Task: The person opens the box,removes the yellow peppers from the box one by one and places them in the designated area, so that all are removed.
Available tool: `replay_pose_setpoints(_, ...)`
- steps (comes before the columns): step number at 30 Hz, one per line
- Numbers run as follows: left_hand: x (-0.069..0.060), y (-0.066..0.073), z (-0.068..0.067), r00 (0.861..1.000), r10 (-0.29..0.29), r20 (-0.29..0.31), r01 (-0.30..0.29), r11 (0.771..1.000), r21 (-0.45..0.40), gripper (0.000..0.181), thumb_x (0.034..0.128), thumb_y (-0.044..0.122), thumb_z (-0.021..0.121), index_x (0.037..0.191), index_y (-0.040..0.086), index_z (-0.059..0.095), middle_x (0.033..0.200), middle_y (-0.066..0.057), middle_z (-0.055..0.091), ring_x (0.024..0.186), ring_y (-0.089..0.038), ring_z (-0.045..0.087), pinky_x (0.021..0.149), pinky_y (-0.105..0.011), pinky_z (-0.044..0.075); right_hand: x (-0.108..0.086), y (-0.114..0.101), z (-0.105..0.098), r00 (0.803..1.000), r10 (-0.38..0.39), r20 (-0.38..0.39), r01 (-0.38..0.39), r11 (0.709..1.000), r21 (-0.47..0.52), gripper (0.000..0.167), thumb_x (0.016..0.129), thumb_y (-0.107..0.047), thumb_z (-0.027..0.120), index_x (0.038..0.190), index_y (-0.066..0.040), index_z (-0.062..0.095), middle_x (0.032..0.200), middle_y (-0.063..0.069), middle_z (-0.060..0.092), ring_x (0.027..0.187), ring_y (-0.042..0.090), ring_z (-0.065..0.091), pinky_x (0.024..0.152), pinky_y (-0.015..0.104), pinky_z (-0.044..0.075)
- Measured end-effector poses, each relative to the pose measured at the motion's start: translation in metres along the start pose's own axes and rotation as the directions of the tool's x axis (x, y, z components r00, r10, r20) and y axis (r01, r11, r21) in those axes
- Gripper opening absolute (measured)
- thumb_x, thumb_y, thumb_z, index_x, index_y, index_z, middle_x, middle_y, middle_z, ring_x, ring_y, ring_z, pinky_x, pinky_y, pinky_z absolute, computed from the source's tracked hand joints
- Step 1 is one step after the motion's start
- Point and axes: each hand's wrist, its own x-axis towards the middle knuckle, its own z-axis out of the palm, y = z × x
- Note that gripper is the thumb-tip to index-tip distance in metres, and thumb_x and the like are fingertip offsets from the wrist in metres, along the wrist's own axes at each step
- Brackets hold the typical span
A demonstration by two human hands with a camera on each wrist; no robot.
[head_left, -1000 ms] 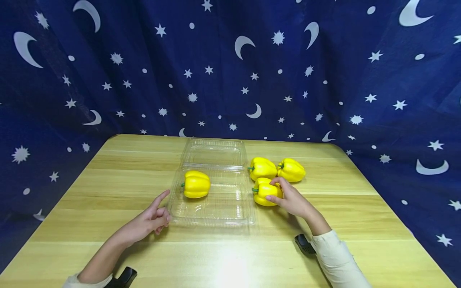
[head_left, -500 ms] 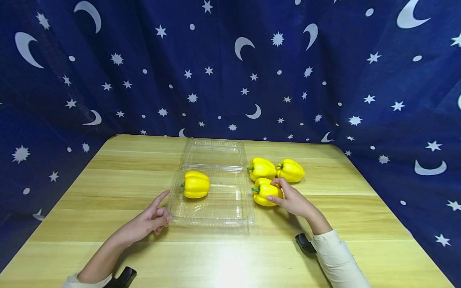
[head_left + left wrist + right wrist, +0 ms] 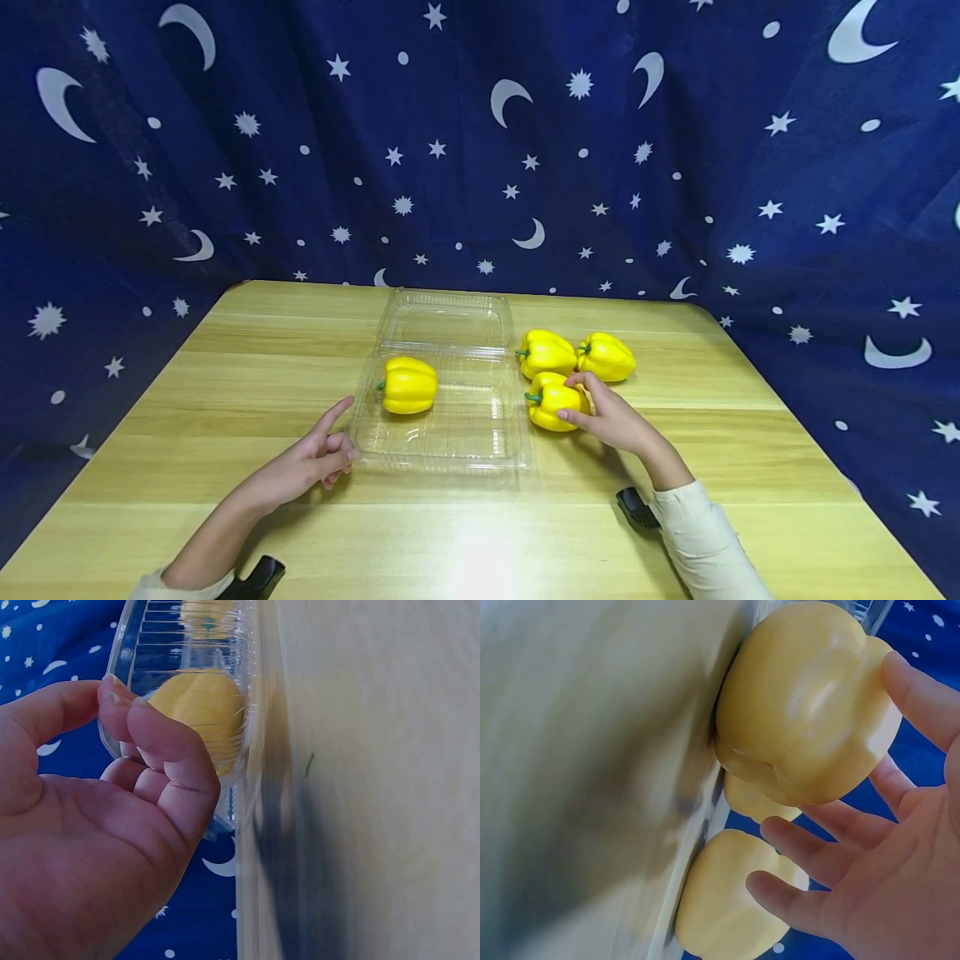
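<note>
A yellow bell pepper (image 3: 558, 402) with a green stem lies on the table. My right hand (image 3: 609, 414) holds it from the right, thumb on the near side and forefinger across the top. In the right wrist view the other fingers of my right hand (image 3: 885, 847) spread below the held bell pepper (image 3: 802, 705). At the front left corner of a clear plastic clamshell container (image 3: 465, 442), my left hand (image 3: 303, 462) pinches the rim, its forefinger stretched along the side. Inside the container's base, another yellow bell pepper (image 3: 409, 386) lies towards the left.
Two more yellow bell peppers, one nearer the container (image 3: 547, 353) and one farther right (image 3: 607, 357), lie behind the held one. The container's lid (image 3: 447, 320) is folded back flat. Behind the wooden table (image 3: 247, 358) hangs a dark blue star-and-moon curtain (image 3: 465, 133).
</note>
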Motion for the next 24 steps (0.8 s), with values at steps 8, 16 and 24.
replay_pose_setpoints(8,-0.0006,0.0002,-0.0004,1.000,-0.008,-0.004,0.008,1.000,-0.004,0.078,0.0946,0.016,0.046,0.144,0.009,-0.015,0.080,-0.005,0.047,0.063,-0.007,0.041,0.056,-0.023,0.040,-0.0008,0.0022,-0.0005,1.000,-0.020,0.001,0.020,1.000,-0.004,0.051,0.085,-0.027,0.063,0.121,0.000,0.041,0.126,0.024,0.046,0.120,0.043,0.039,0.098,0.059,0.030)
replay_pose_setpoints(16,-0.0020,-0.0002,-0.0002,1.000,0.005,0.009,-0.005,1.000,-0.010,0.078,0.0944,0.013,0.045,0.144,0.009,-0.016,0.081,-0.006,0.047,0.063,-0.008,0.040,0.056,-0.023,0.039,-0.0014,0.0039,-0.0015,1.000,-0.023,0.014,0.023,1.000,-0.007,0.059,0.085,-0.029,0.064,0.127,0.002,0.038,0.130,0.024,0.043,0.121,0.043,0.038,0.097,0.058,0.031)
replay_pose_setpoints(24,0.0010,-0.0011,-0.0004,1.000,0.005,0.005,-0.005,1.000,-0.013,0.079,0.0952,0.016,0.045,0.144,0.009,-0.016,0.079,-0.005,0.046,0.061,-0.008,0.039,0.055,-0.023,0.039,0.0004,0.0012,-0.0068,0.998,-0.060,-0.015,0.060,0.998,-0.016,0.061,0.084,-0.029,0.064,0.130,0.002,0.037,0.132,0.026,0.042,0.120,0.045,0.039,0.096,0.060,0.032)
